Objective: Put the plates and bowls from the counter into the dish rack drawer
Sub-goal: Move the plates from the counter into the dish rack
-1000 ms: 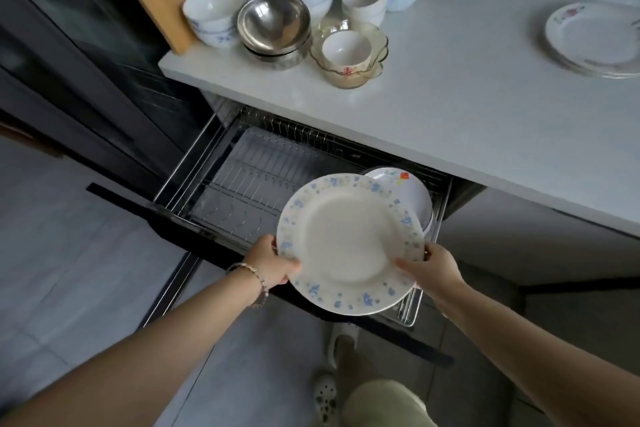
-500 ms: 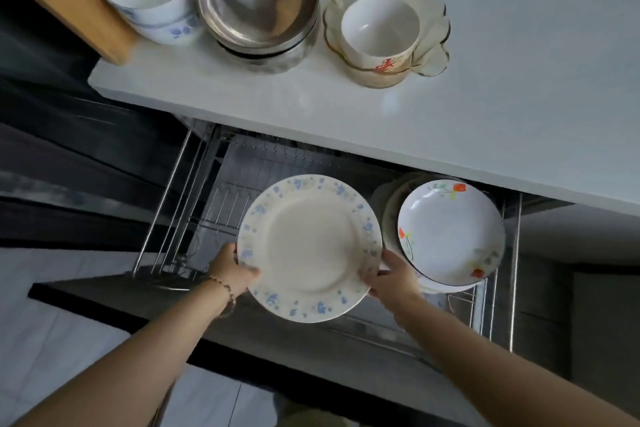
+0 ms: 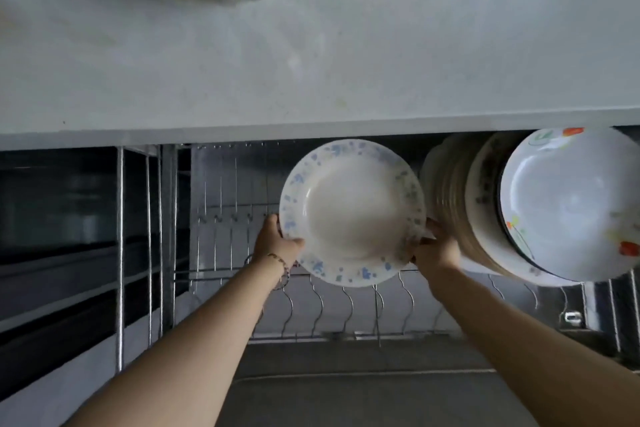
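1. The dish rack drawer now fills the lower view and the white counter the upper; a second ago the camera stood farther back, so the person has leaned in over the open drawer.
2. The blue-flowered plate has gone from hovering at the drawer's front to standing nearly upright over the wire slots, just left of the plates already racked — the front one a white dish with orange flowers.
3. The left hand stays curled on the plate's left rim, the right hand on its right rim; both are closed on it, thumbs in front.
4. Whether the plate's lower edge touches the wires cannot be told — it seems about to be seated. Bowls remain on the counter, blurred at the top, so much of the task is left.
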Demonstrator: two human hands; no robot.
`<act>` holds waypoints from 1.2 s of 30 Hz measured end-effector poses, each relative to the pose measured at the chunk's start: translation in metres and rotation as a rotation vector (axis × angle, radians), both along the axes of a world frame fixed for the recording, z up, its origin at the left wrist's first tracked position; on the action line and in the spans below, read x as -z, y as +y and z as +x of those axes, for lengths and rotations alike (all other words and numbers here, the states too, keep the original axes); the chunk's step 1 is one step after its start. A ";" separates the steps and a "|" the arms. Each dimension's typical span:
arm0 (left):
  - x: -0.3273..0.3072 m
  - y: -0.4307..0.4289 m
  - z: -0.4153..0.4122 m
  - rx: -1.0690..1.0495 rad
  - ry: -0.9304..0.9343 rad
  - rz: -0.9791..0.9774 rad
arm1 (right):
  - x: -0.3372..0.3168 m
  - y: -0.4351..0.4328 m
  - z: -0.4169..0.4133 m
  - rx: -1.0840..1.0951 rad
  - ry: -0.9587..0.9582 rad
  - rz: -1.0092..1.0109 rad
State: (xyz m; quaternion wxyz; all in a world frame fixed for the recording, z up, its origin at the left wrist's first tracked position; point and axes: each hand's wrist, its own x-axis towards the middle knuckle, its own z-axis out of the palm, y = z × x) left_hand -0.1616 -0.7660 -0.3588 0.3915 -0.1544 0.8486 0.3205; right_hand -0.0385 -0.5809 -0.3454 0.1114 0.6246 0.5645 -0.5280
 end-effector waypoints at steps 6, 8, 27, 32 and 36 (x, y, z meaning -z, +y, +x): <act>0.011 0.003 -0.007 0.046 -0.009 -0.030 | 0.000 -0.014 0.004 -0.039 -0.012 0.198; 0.010 0.003 -0.006 0.053 0.000 -0.037 | -0.001 -0.020 0.004 -0.004 -0.067 0.250; -0.116 0.042 0.040 0.769 -0.081 -0.270 | -0.106 0.028 0.050 -0.580 -0.266 -0.106; -0.197 0.136 0.083 0.952 0.016 -0.152 | -0.184 0.092 0.099 -0.539 -0.147 -0.008; -0.254 0.233 0.134 1.009 0.073 -0.051 | -0.241 0.168 0.158 -0.553 -0.119 0.111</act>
